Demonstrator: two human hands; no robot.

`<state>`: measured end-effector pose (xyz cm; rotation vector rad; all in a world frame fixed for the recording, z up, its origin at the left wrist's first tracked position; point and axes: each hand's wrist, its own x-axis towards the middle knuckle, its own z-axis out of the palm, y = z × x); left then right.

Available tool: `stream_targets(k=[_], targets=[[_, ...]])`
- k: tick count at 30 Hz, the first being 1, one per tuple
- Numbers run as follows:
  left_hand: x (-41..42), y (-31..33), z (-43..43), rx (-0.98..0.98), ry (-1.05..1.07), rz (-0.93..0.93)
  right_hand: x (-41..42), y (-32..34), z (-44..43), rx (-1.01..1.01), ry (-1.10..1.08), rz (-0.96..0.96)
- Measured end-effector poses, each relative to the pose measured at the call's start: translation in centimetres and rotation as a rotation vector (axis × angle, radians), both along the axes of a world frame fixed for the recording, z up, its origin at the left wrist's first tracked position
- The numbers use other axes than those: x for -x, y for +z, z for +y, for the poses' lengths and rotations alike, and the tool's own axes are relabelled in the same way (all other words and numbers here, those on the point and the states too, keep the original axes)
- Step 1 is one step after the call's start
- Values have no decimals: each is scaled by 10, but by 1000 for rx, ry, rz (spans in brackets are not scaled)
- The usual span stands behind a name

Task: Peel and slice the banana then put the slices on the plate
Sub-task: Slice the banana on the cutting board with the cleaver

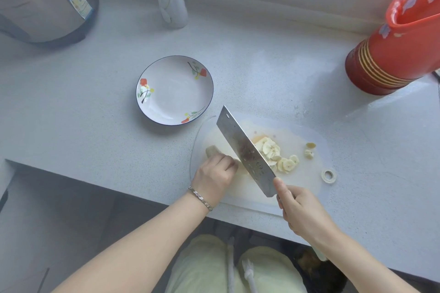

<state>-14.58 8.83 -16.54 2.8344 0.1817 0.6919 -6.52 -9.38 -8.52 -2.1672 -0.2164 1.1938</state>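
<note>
Under left grip (215,175), banana (211,150), cleaver (240,147) alongside

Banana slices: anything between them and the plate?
Yes. The cleaver, gripped by the right hand, slants across the cutting board between the slices and the plate. The left hand holds the uncut banana just beyond the blade, also on that side.

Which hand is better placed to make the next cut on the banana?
Right. The right hand grips the cleaver, blade angled over the uncut banana, which the left hand holds down on the cutting board.
</note>
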Motion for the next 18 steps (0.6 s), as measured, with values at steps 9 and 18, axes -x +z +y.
stream_targets(k=[9, 18], targets=[[0, 0, -2, -19, 3, -10, 10, -17, 8, 32, 44, -74], [7, -14, 12, -5, 37, 32, 2, -17, 6, -34, -137, 144]])
